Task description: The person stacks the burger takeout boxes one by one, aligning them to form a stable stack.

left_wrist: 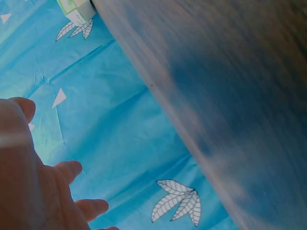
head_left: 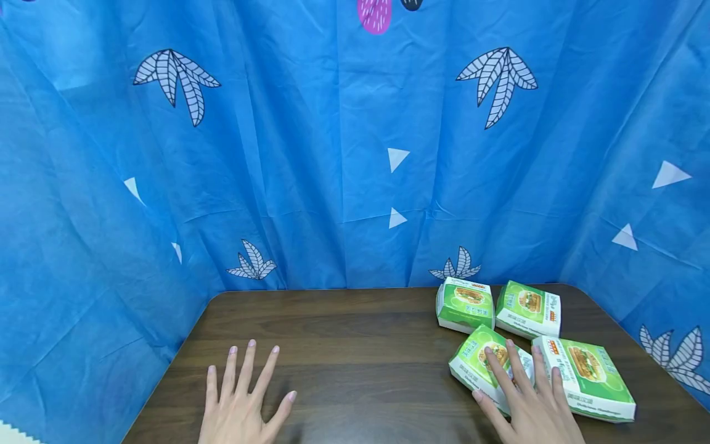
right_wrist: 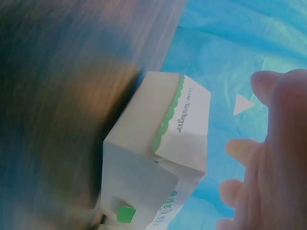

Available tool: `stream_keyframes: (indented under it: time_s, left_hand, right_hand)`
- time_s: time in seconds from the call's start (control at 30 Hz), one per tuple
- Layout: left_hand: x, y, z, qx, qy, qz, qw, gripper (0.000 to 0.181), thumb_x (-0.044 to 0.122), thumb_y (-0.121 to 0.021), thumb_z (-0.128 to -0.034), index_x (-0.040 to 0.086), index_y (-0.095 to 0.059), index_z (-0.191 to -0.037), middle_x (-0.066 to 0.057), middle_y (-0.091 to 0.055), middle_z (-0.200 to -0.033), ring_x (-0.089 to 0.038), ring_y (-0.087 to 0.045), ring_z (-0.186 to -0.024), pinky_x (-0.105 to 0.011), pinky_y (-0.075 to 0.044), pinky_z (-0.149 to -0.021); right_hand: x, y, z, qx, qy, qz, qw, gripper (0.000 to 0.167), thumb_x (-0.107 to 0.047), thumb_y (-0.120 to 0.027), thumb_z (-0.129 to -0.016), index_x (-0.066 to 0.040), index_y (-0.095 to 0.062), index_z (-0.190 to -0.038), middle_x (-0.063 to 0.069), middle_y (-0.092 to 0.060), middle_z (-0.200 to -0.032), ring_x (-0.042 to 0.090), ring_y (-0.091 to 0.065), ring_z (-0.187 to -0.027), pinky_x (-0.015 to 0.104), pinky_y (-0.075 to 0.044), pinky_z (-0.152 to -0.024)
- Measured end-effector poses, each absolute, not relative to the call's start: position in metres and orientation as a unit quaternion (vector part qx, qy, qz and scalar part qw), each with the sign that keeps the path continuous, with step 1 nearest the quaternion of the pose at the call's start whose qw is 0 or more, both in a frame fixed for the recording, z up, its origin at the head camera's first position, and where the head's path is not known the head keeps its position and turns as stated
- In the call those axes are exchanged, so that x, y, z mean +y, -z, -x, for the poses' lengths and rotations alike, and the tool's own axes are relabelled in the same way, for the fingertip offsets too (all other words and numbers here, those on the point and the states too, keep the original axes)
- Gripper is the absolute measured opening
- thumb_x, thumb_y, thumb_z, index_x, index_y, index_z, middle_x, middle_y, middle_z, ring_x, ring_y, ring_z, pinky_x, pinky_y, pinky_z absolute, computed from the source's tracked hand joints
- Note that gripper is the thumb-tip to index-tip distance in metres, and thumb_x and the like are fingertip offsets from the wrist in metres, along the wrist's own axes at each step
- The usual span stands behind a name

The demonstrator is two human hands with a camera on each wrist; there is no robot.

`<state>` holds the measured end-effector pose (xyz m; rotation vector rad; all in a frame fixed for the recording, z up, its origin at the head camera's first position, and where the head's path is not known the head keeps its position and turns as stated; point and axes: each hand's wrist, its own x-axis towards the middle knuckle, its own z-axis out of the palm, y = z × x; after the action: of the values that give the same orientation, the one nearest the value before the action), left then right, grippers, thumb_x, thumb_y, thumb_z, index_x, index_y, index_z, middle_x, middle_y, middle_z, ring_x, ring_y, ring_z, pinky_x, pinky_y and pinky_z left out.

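Fingers spread and straight, my left hand (head_left: 238, 404) hovers over the left front of the brown table, holding nothing; the left wrist view shows its side (left_wrist: 33, 182) raised off the wood. My right hand (head_left: 529, 401), likewise spread, is above the front hamburger boxes. Its fingers cover part of the near-left green and white hamburger box (head_left: 476, 359), but the right wrist view shows a gap between fingers and box (right_wrist: 153, 124). To its right lies a larger hamburger box (head_left: 601, 385). Behind are two more hamburger boxes, one at left (head_left: 466, 308), one at right (head_left: 529, 308).
The dark wooden table (head_left: 333, 345) has rounded far corners. A blue curtain (head_left: 310, 154) printed with white leaves and triangles hangs behind it and along both sides. The boxes are grouped at the table's right.
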<state>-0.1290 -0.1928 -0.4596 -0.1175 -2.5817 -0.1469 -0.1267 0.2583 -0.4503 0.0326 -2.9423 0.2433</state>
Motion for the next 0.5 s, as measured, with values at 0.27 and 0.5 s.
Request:
stream_keyframes:
  time_s: [0.27, 0.5]
  left_hand:
    - [-0.1892, 0.4597, 0.1275, -0.957, 0.093, 0.053, 0.270, 0.081, 0.061, -0.065, -0.0905, 0.031, -0.036, -0.160, -0.020, -0.039, -0.160, -0.046, -0.028, -0.148, -0.064, 0.005, -0.124]
    - [-0.1873, 0.4579, 0.1271, -0.947, 0.140, 0.062, 0.281, 0.080, 0.050, -0.070, -0.0912, 0.027, -0.037, -0.160, -0.020, -0.039, -0.160, -0.046, -0.033, -0.145, -0.059, -0.003, -0.127]
  right_hand:
    - [0.2587, 0.4516, 0.1276, -0.989, -0.099, -0.026, 0.105, 0.086, -0.074, -0.045, -0.097, -0.015, -0.040, -0.159, 0.029, -0.027, -0.164, 0.053, 0.008, -0.154, 0.076, -0.009, -0.113]
    - [0.2613, 0.4495, 0.1333, -0.983, -0.141, -0.010, 0.117, 0.095, -0.075, -0.050, -0.095, -0.004, -0.038, -0.157, 0.032, -0.025, -0.162, 0.056, -0.003, -0.152, 0.073, -0.018, -0.112]
